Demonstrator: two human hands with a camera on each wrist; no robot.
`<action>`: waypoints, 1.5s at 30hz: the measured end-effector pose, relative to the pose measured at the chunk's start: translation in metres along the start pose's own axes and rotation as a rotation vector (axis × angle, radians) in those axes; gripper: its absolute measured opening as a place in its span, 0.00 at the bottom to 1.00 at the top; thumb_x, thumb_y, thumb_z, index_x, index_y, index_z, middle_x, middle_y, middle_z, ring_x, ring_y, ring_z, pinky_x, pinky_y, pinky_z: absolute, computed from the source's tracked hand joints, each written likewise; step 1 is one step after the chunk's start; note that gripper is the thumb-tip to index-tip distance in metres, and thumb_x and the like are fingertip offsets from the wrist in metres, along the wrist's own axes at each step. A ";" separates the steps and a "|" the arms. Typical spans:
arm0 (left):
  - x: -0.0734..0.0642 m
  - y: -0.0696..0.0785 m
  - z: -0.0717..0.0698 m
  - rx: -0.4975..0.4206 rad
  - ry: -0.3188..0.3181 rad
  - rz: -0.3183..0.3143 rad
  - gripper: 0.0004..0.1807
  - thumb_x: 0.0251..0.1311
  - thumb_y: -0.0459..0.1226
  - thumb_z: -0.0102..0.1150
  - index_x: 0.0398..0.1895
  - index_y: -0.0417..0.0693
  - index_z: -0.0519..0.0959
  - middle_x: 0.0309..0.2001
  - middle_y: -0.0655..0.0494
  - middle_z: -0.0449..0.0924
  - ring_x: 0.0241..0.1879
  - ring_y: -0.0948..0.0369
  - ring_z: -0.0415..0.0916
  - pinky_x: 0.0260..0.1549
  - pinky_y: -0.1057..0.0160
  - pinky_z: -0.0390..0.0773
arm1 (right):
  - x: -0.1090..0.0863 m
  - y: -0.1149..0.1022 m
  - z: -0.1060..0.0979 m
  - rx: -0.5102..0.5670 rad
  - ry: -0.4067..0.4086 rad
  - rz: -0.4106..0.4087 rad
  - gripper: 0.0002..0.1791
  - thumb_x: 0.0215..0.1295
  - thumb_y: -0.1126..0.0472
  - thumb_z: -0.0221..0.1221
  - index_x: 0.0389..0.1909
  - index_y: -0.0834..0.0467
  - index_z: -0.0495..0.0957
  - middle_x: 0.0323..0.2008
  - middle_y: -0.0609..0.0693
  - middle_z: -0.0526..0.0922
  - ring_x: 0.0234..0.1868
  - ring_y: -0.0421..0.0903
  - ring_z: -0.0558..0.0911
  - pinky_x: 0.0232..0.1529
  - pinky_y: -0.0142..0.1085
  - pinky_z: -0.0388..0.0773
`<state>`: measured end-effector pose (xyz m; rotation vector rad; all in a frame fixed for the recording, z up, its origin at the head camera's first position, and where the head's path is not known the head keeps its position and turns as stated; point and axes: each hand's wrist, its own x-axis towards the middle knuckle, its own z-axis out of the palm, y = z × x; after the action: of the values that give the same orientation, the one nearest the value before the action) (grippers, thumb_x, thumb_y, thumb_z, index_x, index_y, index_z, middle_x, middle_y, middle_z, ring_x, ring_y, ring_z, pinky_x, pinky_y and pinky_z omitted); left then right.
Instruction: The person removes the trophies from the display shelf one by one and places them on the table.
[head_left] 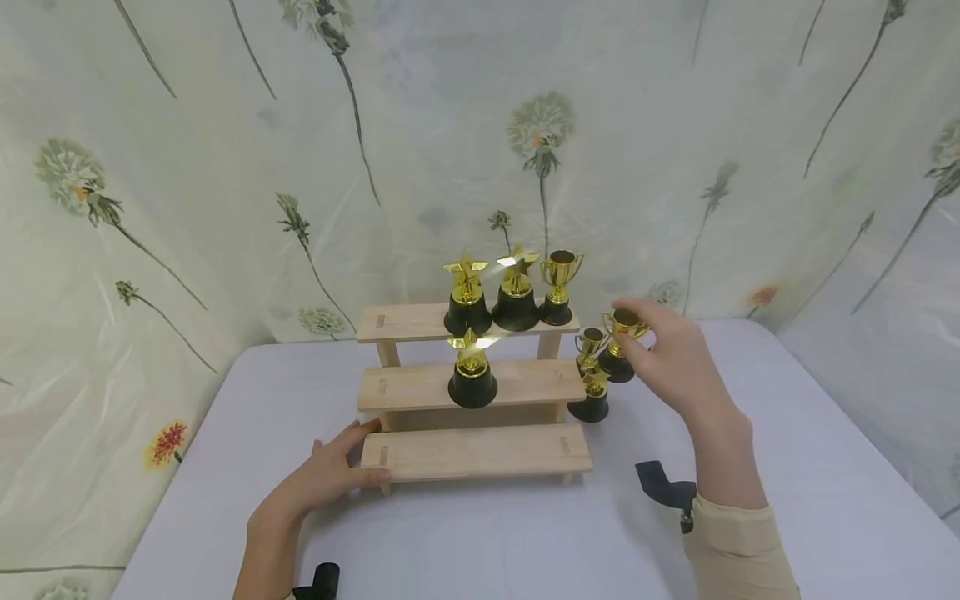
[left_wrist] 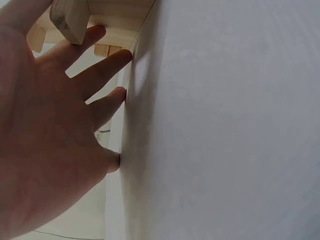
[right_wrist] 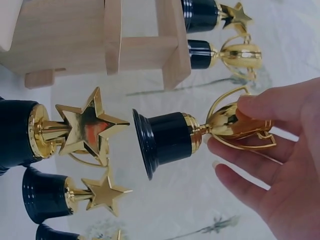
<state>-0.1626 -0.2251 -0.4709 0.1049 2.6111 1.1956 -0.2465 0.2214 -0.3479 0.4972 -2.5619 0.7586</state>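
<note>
My right hand [head_left: 671, 358] pinches a gold cup trophy [right_wrist: 172, 137] with a black base by its cup, just right of the wooden step shelf [head_left: 480, 454]. In the right wrist view the trophy's base hangs free of the fingers. My left hand [head_left: 330, 471] rests at the left end of the shelf's lowest step, fingers spread. The left wrist view shows those fingertips [left_wrist: 120, 95] at the tabletop beside a wooden shelf leg [left_wrist: 72, 22]. Two star trophies [head_left: 467, 300] and a cup trophy [head_left: 559, 279] stand on the top step; another star trophy [head_left: 472, 379] is on the middle one.
Beside the shelf's right end, a small cup trophy [head_left: 591, 343] and a star trophy [head_left: 590, 402] stand on the white table [head_left: 480, 550]. A dandelion-patterned curtain [head_left: 450, 150] hangs behind the table and along its sides.
</note>
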 end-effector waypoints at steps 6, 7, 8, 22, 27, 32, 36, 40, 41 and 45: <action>0.000 0.000 0.000 -0.010 -0.018 0.010 0.52 0.47 0.56 0.74 0.76 0.53 0.61 0.78 0.45 0.54 0.80 0.43 0.41 0.68 0.28 0.18 | 0.001 0.002 0.000 -0.009 -0.037 0.035 0.25 0.64 0.66 0.60 0.63 0.59 0.73 0.61 0.61 0.79 0.63 0.62 0.75 0.59 0.60 0.74; 0.000 0.000 0.000 -0.012 -0.021 0.008 0.53 0.47 0.56 0.74 0.76 0.53 0.61 0.78 0.45 0.54 0.80 0.43 0.40 0.68 0.28 0.18 | 0.002 0.003 0.000 -0.009 -0.042 0.039 0.25 0.64 0.65 0.60 0.63 0.59 0.73 0.61 0.61 0.79 0.63 0.62 0.75 0.59 0.60 0.74; 0.000 0.000 0.000 -0.013 -0.022 0.008 0.53 0.46 0.56 0.74 0.76 0.53 0.61 0.78 0.45 0.54 0.80 0.43 0.41 0.68 0.28 0.18 | 0.002 0.003 0.000 -0.009 -0.044 0.042 0.25 0.64 0.65 0.60 0.63 0.59 0.73 0.61 0.61 0.79 0.63 0.62 0.75 0.59 0.61 0.74; -0.002 0.000 0.000 0.007 -0.016 0.011 0.53 0.46 0.57 0.74 0.76 0.55 0.61 0.78 0.46 0.54 0.80 0.43 0.42 0.68 0.28 0.19 | 0.001 0.006 -0.004 0.004 -0.012 0.058 0.23 0.62 0.68 0.60 0.59 0.59 0.76 0.56 0.61 0.81 0.58 0.61 0.79 0.54 0.58 0.77; -0.001 -0.001 0.000 0.005 -0.017 0.006 0.52 0.47 0.58 0.73 0.76 0.57 0.61 0.78 0.47 0.54 0.80 0.43 0.41 0.68 0.27 0.19 | 0.003 0.006 -0.001 0.001 -0.096 0.095 0.22 0.63 0.66 0.59 0.59 0.58 0.75 0.57 0.60 0.81 0.58 0.61 0.78 0.57 0.60 0.75; -0.001 -0.001 0.001 0.001 -0.020 0.006 0.52 0.47 0.58 0.73 0.76 0.58 0.61 0.79 0.47 0.53 0.80 0.44 0.41 0.68 0.28 0.19 | 0.003 0.009 0.003 -0.008 -0.113 0.115 0.22 0.64 0.66 0.59 0.60 0.57 0.75 0.59 0.60 0.80 0.58 0.61 0.79 0.56 0.60 0.76; -0.001 -0.001 0.001 0.008 -0.016 0.005 0.52 0.46 0.58 0.73 0.75 0.59 0.62 0.79 0.47 0.53 0.80 0.44 0.42 0.68 0.27 0.19 | 0.003 0.009 0.004 -0.015 -0.101 0.120 0.22 0.65 0.66 0.59 0.61 0.58 0.75 0.58 0.60 0.80 0.57 0.61 0.79 0.54 0.60 0.77; -0.001 -0.001 0.001 0.010 -0.018 0.001 0.52 0.47 0.59 0.73 0.76 0.59 0.61 0.79 0.48 0.53 0.80 0.44 0.41 0.68 0.28 0.20 | 0.003 0.008 0.006 -0.018 -0.094 0.120 0.22 0.66 0.66 0.58 0.61 0.58 0.74 0.57 0.60 0.80 0.57 0.61 0.79 0.52 0.60 0.78; -0.001 -0.001 0.001 0.010 -0.019 0.002 0.52 0.47 0.59 0.73 0.76 0.59 0.61 0.79 0.48 0.52 0.80 0.44 0.41 0.68 0.27 0.19 | 0.003 0.008 0.006 -0.020 -0.091 0.121 0.22 0.66 0.66 0.58 0.61 0.58 0.74 0.57 0.60 0.80 0.57 0.61 0.79 0.52 0.60 0.78; -0.001 -0.002 0.002 0.015 -0.016 -0.001 0.52 0.46 0.59 0.73 0.76 0.58 0.61 0.79 0.48 0.52 0.80 0.44 0.41 0.68 0.27 0.20 | 0.003 0.008 0.006 -0.042 -0.079 0.119 0.23 0.65 0.67 0.58 0.61 0.59 0.74 0.58 0.61 0.80 0.57 0.63 0.79 0.54 0.60 0.77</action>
<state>-0.1613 -0.2251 -0.4728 0.1153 2.6063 1.1704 -0.2548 0.2239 -0.3544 0.3707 -2.6950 0.7373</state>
